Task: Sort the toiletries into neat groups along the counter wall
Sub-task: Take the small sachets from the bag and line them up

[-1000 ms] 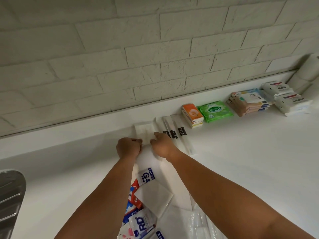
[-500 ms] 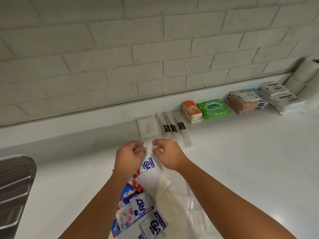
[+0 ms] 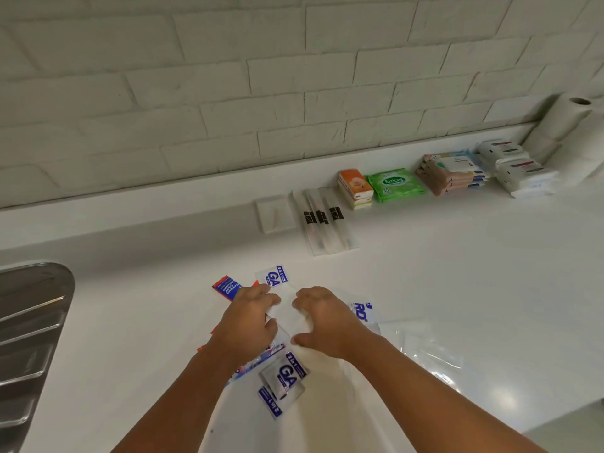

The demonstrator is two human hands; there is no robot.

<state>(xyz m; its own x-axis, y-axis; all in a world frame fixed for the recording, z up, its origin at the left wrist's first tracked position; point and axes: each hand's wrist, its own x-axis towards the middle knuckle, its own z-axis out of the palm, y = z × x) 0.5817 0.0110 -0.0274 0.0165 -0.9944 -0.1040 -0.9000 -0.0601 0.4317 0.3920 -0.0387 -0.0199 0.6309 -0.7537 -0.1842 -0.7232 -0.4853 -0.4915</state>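
A loose pile of sachets lies on the white counter (image 3: 457,273) in front of me. My left hand (image 3: 248,318) and my right hand (image 3: 323,322) are over the pile, fingers curled on a white packet (image 3: 287,310) between them. Around them lie a blue-and-white GA sachet (image 3: 274,277), a red-and-blue sachet (image 3: 227,289), an RD sachet (image 3: 362,313) and another GA sachet (image 3: 286,374). Along the wall sit a flat white packet (image 3: 273,214), wrapped toothbrushes (image 3: 323,223), orange tissue packs (image 3: 354,188), green Sanicare wipes (image 3: 394,184), stacked wipe packs (image 3: 452,173) and white packs (image 3: 516,168).
A steel sink drainboard (image 3: 29,338) fills the left edge. A paper towel roll (image 3: 568,125) stands at the far right against the brick wall. A clear plastic bag (image 3: 425,351) lies right of the pile. The counter's front edge shows at lower right.
Both hands drew back from the wall, leaving the flat white packet beside the toothbrushes. They now hold a white packet in the pile nearer to me.
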